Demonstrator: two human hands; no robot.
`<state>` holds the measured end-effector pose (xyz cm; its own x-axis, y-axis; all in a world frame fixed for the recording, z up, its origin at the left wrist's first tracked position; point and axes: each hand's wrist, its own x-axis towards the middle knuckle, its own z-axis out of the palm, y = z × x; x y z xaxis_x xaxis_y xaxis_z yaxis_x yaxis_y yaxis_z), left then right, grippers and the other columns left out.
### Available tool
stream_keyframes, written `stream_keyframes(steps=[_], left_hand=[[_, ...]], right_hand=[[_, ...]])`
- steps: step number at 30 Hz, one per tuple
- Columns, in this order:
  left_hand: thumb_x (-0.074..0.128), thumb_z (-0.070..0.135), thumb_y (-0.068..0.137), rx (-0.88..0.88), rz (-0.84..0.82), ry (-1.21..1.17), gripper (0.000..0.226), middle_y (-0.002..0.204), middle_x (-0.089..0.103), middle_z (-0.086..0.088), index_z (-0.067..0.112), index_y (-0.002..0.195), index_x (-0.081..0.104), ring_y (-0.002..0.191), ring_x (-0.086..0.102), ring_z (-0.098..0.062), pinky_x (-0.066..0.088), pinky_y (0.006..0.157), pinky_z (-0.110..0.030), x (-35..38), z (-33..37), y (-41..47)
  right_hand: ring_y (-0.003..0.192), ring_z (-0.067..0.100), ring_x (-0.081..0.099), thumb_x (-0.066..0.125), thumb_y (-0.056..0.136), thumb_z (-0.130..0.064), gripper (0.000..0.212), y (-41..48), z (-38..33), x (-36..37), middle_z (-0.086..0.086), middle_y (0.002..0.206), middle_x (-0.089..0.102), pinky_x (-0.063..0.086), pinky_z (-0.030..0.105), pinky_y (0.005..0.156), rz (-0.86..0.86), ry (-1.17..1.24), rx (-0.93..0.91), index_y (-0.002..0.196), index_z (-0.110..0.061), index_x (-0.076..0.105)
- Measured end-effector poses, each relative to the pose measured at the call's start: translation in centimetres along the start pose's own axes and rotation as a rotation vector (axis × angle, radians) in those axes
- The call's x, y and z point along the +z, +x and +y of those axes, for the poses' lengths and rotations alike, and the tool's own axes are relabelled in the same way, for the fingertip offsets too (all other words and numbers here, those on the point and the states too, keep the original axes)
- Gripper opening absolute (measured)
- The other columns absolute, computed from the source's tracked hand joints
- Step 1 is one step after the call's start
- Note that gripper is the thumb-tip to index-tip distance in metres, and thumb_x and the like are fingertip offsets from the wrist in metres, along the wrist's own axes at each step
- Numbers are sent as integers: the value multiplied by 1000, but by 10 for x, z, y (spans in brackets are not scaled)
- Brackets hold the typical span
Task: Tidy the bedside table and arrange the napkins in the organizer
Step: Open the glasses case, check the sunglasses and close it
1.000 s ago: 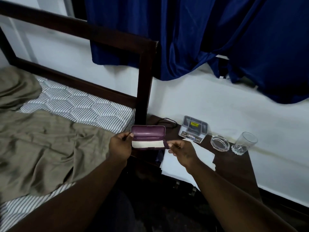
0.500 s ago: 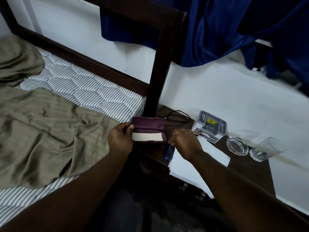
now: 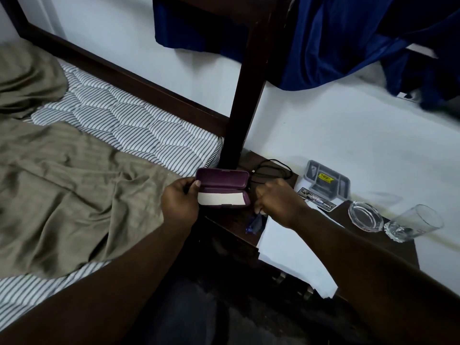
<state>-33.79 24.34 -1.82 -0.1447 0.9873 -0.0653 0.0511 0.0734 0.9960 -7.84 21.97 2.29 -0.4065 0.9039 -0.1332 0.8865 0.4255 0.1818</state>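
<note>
1. Head view: the left hand [image 3: 179, 202] grips the left end of a hard, glossy purple oblong case [image 3: 222, 188], fingers curled round its back and the thumb pressed on the front edge.
2. That case stands open like a clamshell, its rounded lid tilted up; a flat white folded napkin [image 3: 221, 198] lies in the lower half, filling it almost end to end.
3. The case is held in the air at the near left corner of the dark wooden bedside surface [image 3: 398, 247], just in front of the dark wooden bedpost [image 3: 245, 100].
4. The right hand [image 3: 278, 204] is at 3 o'clock from the case, just beside its right end, knuckles up and fingers bent downward toward the surface; whether they pinch anything I cannot tell.
5. Below those fingers, at 6 o'clock, lies a small crinkled blue wrapper-like scrap [image 3: 252, 224], too blurred to name.
6. A broad flat white sheet of paper [image 3: 293, 257] lies on the surface under the right forearm and hangs over the near edge.
7. At 12 o'clock from the right hand a thin black cable [image 3: 271, 170] is looped.
8. At 2 o'clock stands a grey plastic compartmented organizer [image 3: 327, 180] with a yellow label, a printed dark card [image 3: 316, 197] leaning at its front.
9. At 3 o'clock sit a round clear glass ashtray [image 3: 364, 217] and a clear glass tumbler [image 3: 414, 224] with a thick base, the two just beside each other.
10. Left of all this, a rumpled olive sheet [image 3: 69, 190] covers a quilted striped mattress [image 3: 129, 125]; shiny blue curtain fabric [image 3: 336, 38] hangs above.
</note>
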Motion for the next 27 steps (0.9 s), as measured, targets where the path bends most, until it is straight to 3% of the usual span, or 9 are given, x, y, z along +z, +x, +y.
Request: stream_keyframes(steps=[4,10,12,14,16,20,23,25,27], left_hand=[[65,54,78,-7,-4,-27,31,88,80,4,32,96,77,88,77,-22,61,84,-56,1,5,0],[68,35,91,45,-48,11,13,87,79,3,27,92,78,88,76,-20,62,84,-51,14,39,-23],[68,33,92,76,-49,20,10,85,78,3,31,86,76,86,75,-21,62,84,-50,23,50,-32],[67,43,87,134,-63,13,22,87,79,0,25,92,79,86,76,-24,61,84,-54,36,58,-41],[67,46,85,163,-114,-11,33,90,80,-2,20,100,80,89,76,-26,60,86,-55,51,63,-49],[70,17,95,147,-238,-74,11,87,79,-2,16,101,80,82,74,-16,61,87,-46,82,99,-80],[65,5,97,130,-335,-140,15,71,77,12,13,97,77,67,70,2,58,68,-25,105,127,-105],[61,2,98,81,-402,-192,13,61,74,13,4,97,74,56,69,1,55,52,-16,118,144,-121],[63,4,98,55,-439,-218,11,64,76,5,2,94,74,55,70,-5,60,52,-25,131,161,-135]], right_hand=[[91,24,59,77,74,-20,16,-10,8,-12,-9,89,66,33,35,84,79,35,17,82,-33,76],[98,18,58,68,83,-20,17,-46,23,-54,-12,98,72,25,30,85,114,93,85,91,-31,78],[90,17,62,69,79,-22,13,-62,27,-72,-11,90,73,31,30,82,135,102,103,85,-30,77],[79,17,65,74,73,-24,7,-84,34,-87,-11,80,73,36,30,75,189,120,118,78,-30,76],[81,18,66,76,74,-25,9,-107,38,-102,-11,82,74,38,29,76,216,153,163,81,-30,77],[86,17,63,72,75,-21,17,-151,42,-137,-10,89,74,39,28,77,245,170,270,88,-30,78],[94,10,59,71,83,-19,18,-184,45,-160,-12,96,73,39,29,88,238,229,354,96,-30,77],[92,6,60,71,85,-17,19,-204,47,-171,-14,95,72,36,24,85,250,291,406,97,-30,77],[88,4,63,69,87,-15,20,-225,48,-184,-15,91,72,36,21,84,278,344,457,97,-30,78]])
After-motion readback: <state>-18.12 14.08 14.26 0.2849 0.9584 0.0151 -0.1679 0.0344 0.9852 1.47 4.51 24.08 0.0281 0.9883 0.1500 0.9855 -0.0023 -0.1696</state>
